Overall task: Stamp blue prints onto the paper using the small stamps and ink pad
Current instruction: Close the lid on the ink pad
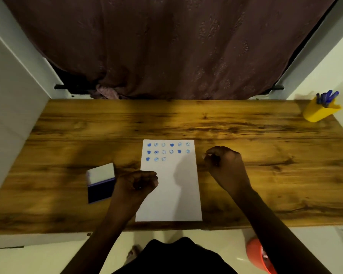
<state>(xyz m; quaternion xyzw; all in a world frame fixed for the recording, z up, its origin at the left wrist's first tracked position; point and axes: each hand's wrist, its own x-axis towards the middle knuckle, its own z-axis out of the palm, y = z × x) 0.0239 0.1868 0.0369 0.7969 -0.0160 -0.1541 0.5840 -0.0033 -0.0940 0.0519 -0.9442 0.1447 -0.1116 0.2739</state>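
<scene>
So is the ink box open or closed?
Open. The ink pad has its pale lid tipped up at the back, and the dark blue pad below is showing.

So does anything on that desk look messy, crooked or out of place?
Nothing much stands out. The paper lies flat and nearly square to the desk edge, its blue prints in tidy rows with no smears visible. The ink pad sits open and slightly angled beside the left hand. The yellow pen cup looks tilted, perhaps from the wide lens.

Paper [169, 186] bears blue prints; both fists closed, perhaps around stamps.
</scene>
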